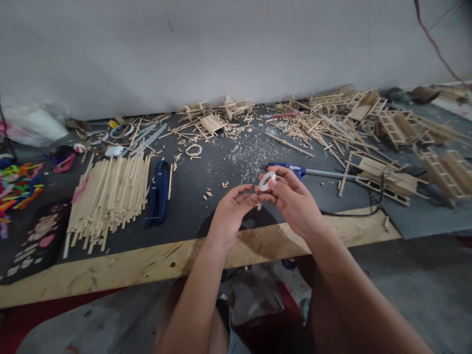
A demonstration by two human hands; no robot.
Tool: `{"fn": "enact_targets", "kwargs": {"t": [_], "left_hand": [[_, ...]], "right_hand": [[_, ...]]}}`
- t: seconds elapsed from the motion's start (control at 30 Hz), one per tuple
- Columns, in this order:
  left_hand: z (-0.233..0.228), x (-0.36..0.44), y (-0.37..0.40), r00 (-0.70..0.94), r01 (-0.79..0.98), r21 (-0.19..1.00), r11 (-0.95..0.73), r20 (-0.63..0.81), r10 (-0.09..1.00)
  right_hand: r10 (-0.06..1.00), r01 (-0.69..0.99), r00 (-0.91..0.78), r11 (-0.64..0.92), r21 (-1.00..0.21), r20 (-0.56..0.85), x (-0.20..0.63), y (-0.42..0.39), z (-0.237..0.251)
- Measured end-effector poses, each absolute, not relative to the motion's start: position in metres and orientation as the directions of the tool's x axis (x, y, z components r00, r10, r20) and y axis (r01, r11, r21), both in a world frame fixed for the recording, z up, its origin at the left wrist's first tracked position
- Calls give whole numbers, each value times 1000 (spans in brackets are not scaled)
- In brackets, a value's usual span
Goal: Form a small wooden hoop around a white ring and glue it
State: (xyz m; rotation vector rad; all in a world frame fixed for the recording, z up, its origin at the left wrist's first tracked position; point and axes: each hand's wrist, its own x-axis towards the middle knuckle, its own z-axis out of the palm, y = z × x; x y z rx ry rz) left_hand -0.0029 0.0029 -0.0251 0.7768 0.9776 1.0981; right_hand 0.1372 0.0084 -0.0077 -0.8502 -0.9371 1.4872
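Observation:
Over the table's front part, my right hand [291, 196] pinches a white ring [266, 182] between thumb and fingers. Close beside it, my left hand [234, 209] has its fingers bent together, their tips near the right hand's fingers. A small piece of wood [258, 206] shows just below the meeting fingertips; which hand bears it I cannot tell. Behind my right hand lies a blue glue gun [298, 170], partly hidden, with a long clear glue stick [328, 173] out of its back.
Left of my hands lie blue-handled cutters [158, 194], a heap of wooden sticks [108, 196] and a dark patterned phone [39, 236]. A small wooden ring [193, 150] lies farther back. Small wooden chair-like frames [396, 128] pile up at the right. A black cord [354, 214] runs near the edge.

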Motion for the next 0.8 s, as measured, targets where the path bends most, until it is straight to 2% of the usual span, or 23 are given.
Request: {"fn": "enact_targets", "kwargs": {"t": [0.2,0.37,0.5,0.63,0.7,0.8], "left_hand": [[-25,-9,6,49,-270,941,206,-200,979],[-25,-11,8,-134,-82,992,95,-105,985],[-25,-21,10,-207,-65,993,95,-106,973],[-23,-40,15,-257,-44,989,141,-148,955],[-22,-50,17,-276,-48,987,156,-163,947],[-21,-59,19,-291,-84,982,171,-188,938]], "right_hand": [[997,-403,-77,-24,-915,8,134,8,-6],[990,-404,120,121,-907,78,130,12,-9],[965,-336,237,192,-922,114,134,23,-9],[970,-69,216,129,-989,112,139,47,-5],[990,114,99,91,-989,103,137,64,-4],[990,391,-110,119,-913,82,123,94,-5]]}}
